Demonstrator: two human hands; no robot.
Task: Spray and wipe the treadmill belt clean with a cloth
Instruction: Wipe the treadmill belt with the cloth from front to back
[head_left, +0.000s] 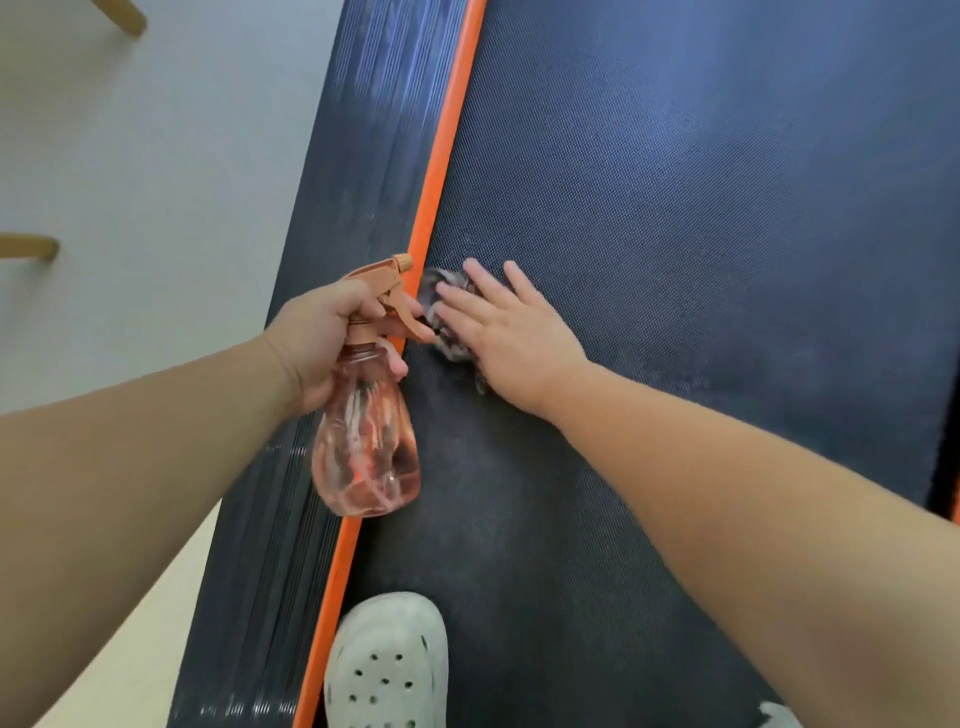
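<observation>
The dark, finely textured treadmill belt fills the centre and right of the frame, running from the bottom edge up to the top. Left of it lies the ribbed black side rail, and a narrow orange strip runs diagonally between the two from top centre to bottom centre. A pale floor takes up the left side of the frame. In the lower centre a white perforated clog stands on the belt just beside the orange strip. A translucent pink spray bottle with a coppery trigger head hangs over the strip left of centre, its nozzle pointing toward the upper right. The left hand grips it at the neck, fingers curled round below the trigger. Just right of the nozzle, the right hand lies palm down on the belt, its fingers straight and slightly spread, pressing a crumpled grey cloth flat against the belt close to the orange strip; most of the cloth is hidden under the hand. Two light wooden furniture legs show at the upper left, over the floor.
</observation>
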